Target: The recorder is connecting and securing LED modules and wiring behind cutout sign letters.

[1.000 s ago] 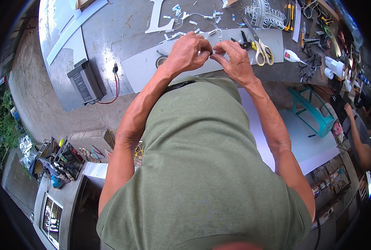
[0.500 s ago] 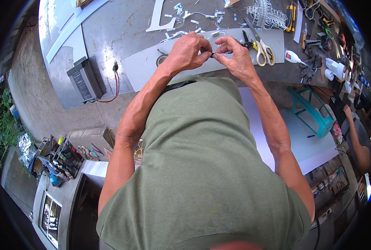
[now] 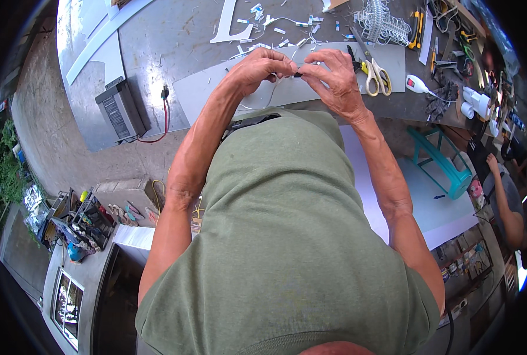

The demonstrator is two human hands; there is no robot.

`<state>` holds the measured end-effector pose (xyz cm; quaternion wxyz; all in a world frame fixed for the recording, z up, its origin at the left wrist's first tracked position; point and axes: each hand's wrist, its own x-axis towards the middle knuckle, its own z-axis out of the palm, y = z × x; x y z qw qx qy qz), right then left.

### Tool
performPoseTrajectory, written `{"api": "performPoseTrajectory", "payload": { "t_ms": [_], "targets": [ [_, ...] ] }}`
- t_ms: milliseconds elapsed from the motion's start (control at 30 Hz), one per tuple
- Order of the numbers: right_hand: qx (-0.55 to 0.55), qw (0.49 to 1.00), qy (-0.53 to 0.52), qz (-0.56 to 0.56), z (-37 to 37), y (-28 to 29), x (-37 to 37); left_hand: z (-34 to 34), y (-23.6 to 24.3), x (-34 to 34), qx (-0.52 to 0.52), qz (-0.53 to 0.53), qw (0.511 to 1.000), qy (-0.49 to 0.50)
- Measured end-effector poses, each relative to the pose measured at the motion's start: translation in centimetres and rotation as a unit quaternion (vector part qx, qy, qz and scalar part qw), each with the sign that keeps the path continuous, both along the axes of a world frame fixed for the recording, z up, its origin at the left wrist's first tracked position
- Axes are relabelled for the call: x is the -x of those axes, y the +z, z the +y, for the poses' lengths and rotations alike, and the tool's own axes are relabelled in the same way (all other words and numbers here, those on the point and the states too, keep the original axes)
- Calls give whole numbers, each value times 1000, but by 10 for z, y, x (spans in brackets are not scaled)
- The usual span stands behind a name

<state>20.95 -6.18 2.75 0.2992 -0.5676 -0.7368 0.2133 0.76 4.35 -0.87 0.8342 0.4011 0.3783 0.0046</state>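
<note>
My left hand (image 3: 257, 70) and my right hand (image 3: 337, 80) meet over a grey panel (image 3: 195, 100) on the worktable, pinching a tiny black piece (image 3: 297, 74) between their fingertips. A thin pale wire (image 3: 255, 107) hangs below my left fingers onto the panel. Just beyond my hands lie small white-and-blue strips (image 3: 283, 42) joined in places by white wire, and a white letter-shaped cutout (image 3: 228, 32). Scissors with cream handles (image 3: 374, 80) are right of my right hand, beside a black-and-yellow tool (image 3: 358, 64) that is partly hidden by it.
A grey power box (image 3: 121, 112) with red leads sits on the left of the metal table (image 3: 157, 44). Tools, white netting (image 3: 382, 23) and a white handheld device (image 3: 416, 83) crowd the right. A teal stool (image 3: 444, 163) and another person (image 3: 506, 207) are at right below the table.
My left hand has shifted slightly left, its fingers reaching straighter across to the right fingertips. A pale wire loop now shows below it. My right hand's upper fingers have risen slightly.
</note>
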Motion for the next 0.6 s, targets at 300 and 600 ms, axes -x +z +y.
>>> {"api": "performPoseTrajectory", "payload": {
  "t_ms": [300, 600],
  "targets": [
    [-39, 997, 44, -40, 0, -3, 1, -8, -6, 0, 66, 27, 997, -14],
    [56, 991, 121, 6, 7, -3, -8, -19, -7, -6, -69, 11, 995, -75]
  ]
}}
